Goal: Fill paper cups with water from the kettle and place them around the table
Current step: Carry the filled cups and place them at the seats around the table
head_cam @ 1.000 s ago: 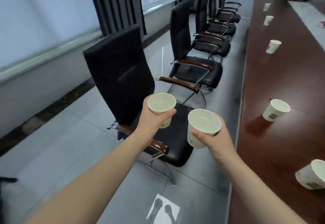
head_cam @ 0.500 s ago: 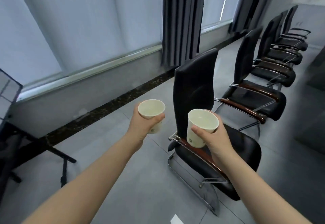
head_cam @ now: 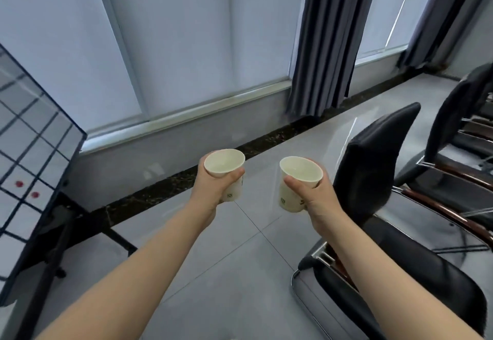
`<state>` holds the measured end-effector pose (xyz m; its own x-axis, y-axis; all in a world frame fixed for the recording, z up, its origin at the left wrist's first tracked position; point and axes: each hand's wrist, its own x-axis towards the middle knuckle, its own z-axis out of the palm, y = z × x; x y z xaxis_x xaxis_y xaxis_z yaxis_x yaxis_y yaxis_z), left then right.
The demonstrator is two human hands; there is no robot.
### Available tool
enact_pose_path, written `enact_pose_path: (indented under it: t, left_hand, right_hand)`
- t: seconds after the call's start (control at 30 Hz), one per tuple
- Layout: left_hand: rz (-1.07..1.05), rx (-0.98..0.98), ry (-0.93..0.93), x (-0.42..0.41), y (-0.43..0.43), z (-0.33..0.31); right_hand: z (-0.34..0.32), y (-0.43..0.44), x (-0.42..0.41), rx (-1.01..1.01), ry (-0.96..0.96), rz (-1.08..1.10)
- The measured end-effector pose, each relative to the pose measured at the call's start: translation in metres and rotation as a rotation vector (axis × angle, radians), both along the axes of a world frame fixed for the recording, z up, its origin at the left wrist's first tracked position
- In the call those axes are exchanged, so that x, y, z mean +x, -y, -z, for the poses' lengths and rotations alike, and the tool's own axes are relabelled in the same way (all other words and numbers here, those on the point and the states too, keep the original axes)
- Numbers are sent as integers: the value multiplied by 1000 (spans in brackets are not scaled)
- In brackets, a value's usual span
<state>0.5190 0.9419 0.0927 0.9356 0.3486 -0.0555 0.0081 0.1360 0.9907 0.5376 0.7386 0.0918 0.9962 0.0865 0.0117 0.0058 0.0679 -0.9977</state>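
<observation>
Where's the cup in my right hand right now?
Head view, right of centre: the right hand grips the paper cup above the tiled floor, just left of the nearest black chair.

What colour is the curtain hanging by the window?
Dark grey. The long pleated fabric curtain shows best in the head view.

Soft, cool daylight is coming through the covered window and is filling the room evenly. The glossy floor is giving back a pale streak of glare beside the nearest chair. Shadows are lying faint. The wide lens is bending the curtain toward the edges. The paper cups are looking sharp; the far chairs are looking a little soft.
</observation>
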Motion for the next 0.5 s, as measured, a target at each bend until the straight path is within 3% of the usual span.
enact_pose_path:
  t: [0.5]
  left_hand:
    - [120, 64, 43, 266, -82, -13]
  right_hand:
    - [4, -81, 242, 60, -19, 80]
